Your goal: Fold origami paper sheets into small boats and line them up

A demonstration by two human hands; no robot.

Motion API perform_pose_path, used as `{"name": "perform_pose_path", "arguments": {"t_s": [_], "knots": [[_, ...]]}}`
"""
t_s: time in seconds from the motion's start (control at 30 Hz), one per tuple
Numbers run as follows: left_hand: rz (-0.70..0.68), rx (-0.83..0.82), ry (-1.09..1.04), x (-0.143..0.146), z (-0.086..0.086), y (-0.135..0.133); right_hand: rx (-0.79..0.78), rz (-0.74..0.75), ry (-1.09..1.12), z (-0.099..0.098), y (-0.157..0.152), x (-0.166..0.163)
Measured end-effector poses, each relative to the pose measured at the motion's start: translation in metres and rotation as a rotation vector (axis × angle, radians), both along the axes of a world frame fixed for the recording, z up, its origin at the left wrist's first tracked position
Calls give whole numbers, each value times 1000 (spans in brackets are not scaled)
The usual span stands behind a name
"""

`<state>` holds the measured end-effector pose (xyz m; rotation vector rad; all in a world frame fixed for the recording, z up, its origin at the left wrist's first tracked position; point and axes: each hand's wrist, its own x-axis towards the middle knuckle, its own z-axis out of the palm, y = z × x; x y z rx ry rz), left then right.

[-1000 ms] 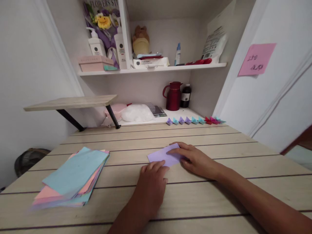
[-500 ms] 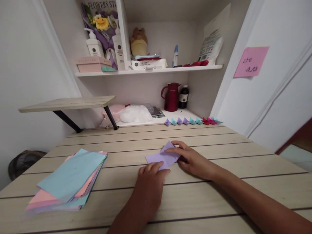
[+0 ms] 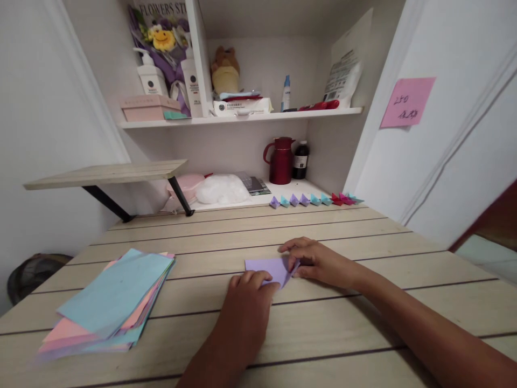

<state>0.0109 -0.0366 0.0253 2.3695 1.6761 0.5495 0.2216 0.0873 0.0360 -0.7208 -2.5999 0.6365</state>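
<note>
A folded sheet of purple paper lies on the wooden table in front of me. My left hand presses on its near edge, thumb and fingers closed over the paper. On the right side, my right hand pinches the paper's right corner between thumb and fingers, and that corner is bent up off the table. The fingers partly cover the folds, so the exact creases are hidden.
To the left lies a stack of coloured paper, light blue on top. Several small folded paper boats stand in a row along the table's back edge. Behind them are a red jug and a dark bottle. A small raised shelf stands at the back left.
The paper's raised upper flap has come down, leaving a straight top edge. My right fingers have moved onto the right corner, while my left hand stays at the near edge.
</note>
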Motion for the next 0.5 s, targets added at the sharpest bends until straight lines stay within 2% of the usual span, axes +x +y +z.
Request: {"name": "perform_pose_path", "arguments": {"t_s": [0.23, 0.5], "knots": [[-8, -1, 7, -1, -1, 0, 11, -134, 81, -19, 6, -10], [42, -49, 8, 2, 3, -1, 31, -262, 103, -23, 6, -21]]}}
